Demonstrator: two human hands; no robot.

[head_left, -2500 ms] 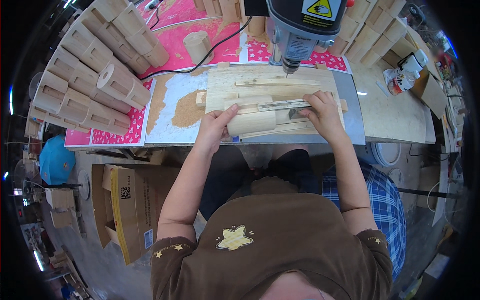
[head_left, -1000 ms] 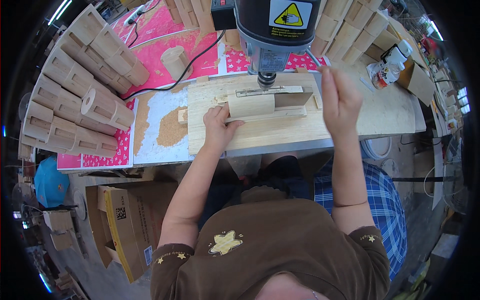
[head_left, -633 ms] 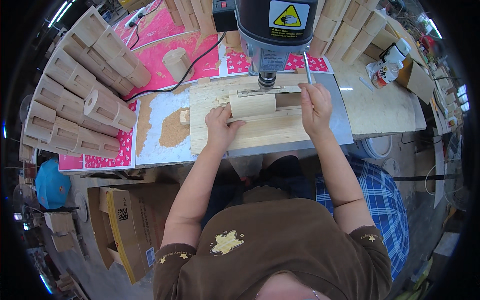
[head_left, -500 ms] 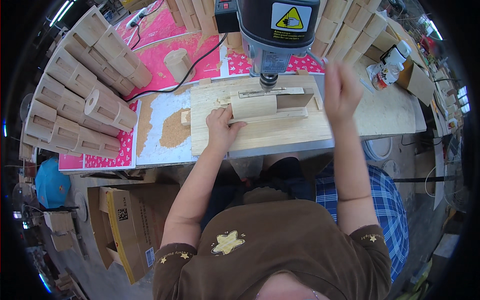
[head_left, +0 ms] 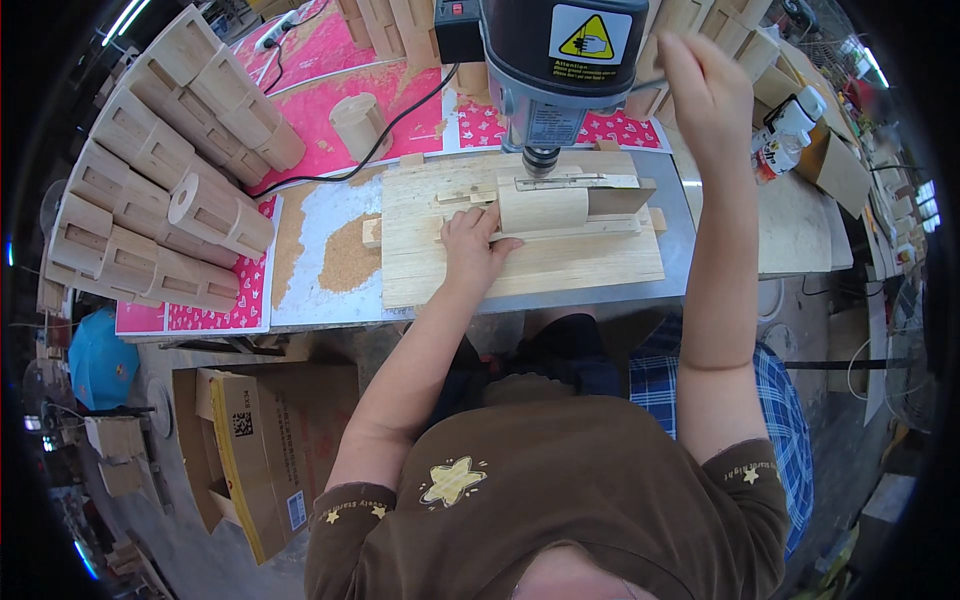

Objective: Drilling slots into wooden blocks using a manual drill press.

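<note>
Under the chuck (head_left: 540, 160), wooden cylinder (head_left: 545, 208) risked shifting if spread left fingers (head_left: 484, 219) slipped; right fingers (head_left: 686, 66) gripped lever (head_left: 647, 86).

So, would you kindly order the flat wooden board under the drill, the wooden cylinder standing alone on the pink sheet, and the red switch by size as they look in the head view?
1. Flat wooden board
2. Standing wooden cylinder
3. Red switch
</note>
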